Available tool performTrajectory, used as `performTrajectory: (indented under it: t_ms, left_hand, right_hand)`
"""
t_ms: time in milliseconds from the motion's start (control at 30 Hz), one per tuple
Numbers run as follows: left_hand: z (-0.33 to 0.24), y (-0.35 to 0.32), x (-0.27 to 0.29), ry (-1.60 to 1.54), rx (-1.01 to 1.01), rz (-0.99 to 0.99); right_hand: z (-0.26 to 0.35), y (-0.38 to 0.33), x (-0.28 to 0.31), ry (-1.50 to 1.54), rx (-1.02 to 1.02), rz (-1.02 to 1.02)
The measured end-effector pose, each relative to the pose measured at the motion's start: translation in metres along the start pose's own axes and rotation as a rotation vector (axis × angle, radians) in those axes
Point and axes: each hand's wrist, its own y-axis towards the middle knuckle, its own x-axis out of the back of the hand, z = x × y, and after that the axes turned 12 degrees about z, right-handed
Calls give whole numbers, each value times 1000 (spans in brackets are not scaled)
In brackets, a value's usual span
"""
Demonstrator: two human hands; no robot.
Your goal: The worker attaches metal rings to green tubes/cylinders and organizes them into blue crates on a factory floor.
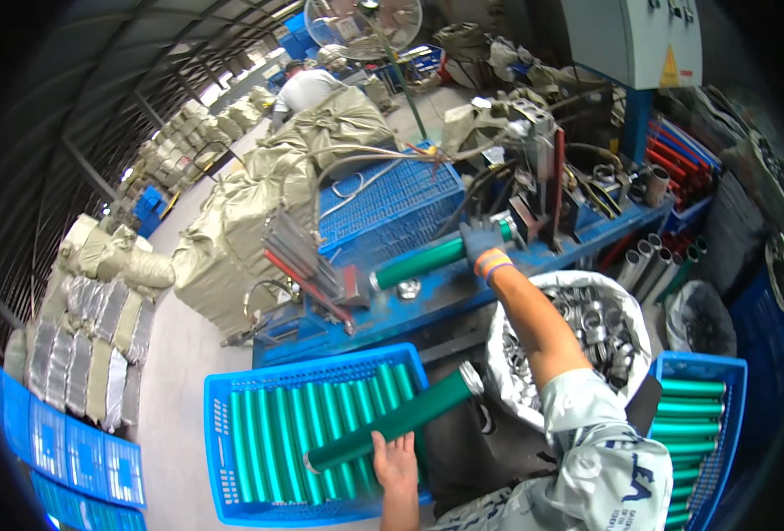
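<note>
My bare left hand (395, 458) supports a green metal tube (409, 418) from below, fingers curled against it. This tube slants above a blue crate (214, 447) in which several green tubes (272, 442) lie side by side. A silvery collar (471, 379) caps its upper right end. On the blue workbench, my right hand (482, 241), in a grey glove, is wrapped round the right end of a second green tube (423, 262). That tube lies between a left metal fixture (349, 288) and a right fixture (529, 217). A loose metal collar (409, 288) sits just in front of it.
A white sack (520, 389) full of metal collars stands by my right arm. More green tubes fill a blue crate (735, 398) at the right. Behind the bench are an upturned blue crate (392, 199), stuffed sacks (232, 230) and a person (306, 88). A grey control box (626, 44) overhangs the right.
</note>
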Motion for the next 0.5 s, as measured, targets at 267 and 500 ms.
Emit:
performTrajectory:
  t_ms: [267, 500]
  left_hand:
    - [1, 24, 37, 201, 35, -108]
    - [164, 208, -108, 159, 225, 230]
  right_hand:
    - [22, -78, 118, 491, 570, -115]
    - [-181, -265, 161, 1405, 84, -431]
